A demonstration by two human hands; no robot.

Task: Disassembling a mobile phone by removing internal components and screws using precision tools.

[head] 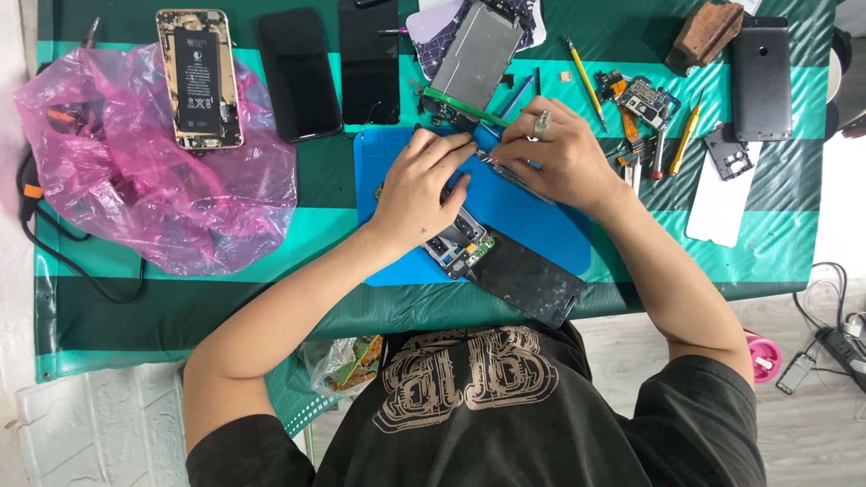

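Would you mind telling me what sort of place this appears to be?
Probably a phone repair bench. An opened phone with its battery exposed lies on a pink bag, loose circuit boards and screwdrivers sit around a blue work mat, and both hands work on a dismantled phone.

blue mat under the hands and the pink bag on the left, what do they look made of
Blue mat: probably silicone or soft rubber; matte, even colour, rounded corner. Pink bag: thin plastic film; translucent, crinkled, with glossy highlights on the folds. Both hands rest over the mat.
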